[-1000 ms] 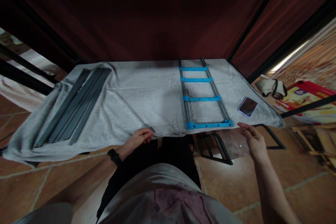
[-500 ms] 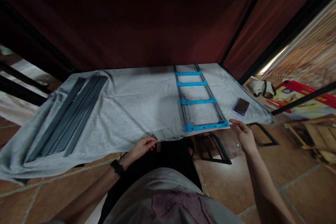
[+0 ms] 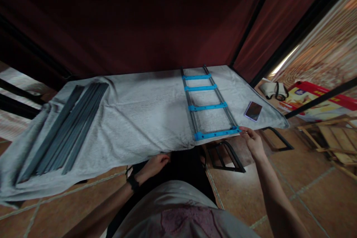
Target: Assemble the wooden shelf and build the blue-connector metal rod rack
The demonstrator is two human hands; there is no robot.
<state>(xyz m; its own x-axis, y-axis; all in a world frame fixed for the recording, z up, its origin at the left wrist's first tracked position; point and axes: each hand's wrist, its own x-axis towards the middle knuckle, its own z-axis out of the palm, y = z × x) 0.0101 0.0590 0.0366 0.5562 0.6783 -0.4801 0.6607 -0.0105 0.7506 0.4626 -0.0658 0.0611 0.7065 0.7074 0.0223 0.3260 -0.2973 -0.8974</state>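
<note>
A ladder-like frame (image 3: pixel 208 107) of two grey rails joined by several blue crossbars lies on the grey cloth (image 3: pixel 145 115) covering the table. My right hand (image 3: pixel 252 142) has its fingers curled at the frame's near right corner, touching the nearest blue crossbar (image 3: pixel 216 134). My left hand (image 3: pixel 154 164), with a dark band on its wrist, sits below the cloth's front edge, fingers curled loosely; whether it pinches the cloth is unclear.
A bundle of long grey rails (image 3: pixel 60 128) lies at the cloth's left end. A phone (image 3: pixel 253 111) rests right of the frame. Black metal frames (image 3: pixel 227 156) lie on the tiled floor below; a red box (image 3: pixel 315 100) and wooden pieces (image 3: pixel 331 137) lie at right.
My right hand has moved left and forward until it reaches the frame's near right corner. My left hand has dropped slightly below the cloth edge. The view has shifted a little.
</note>
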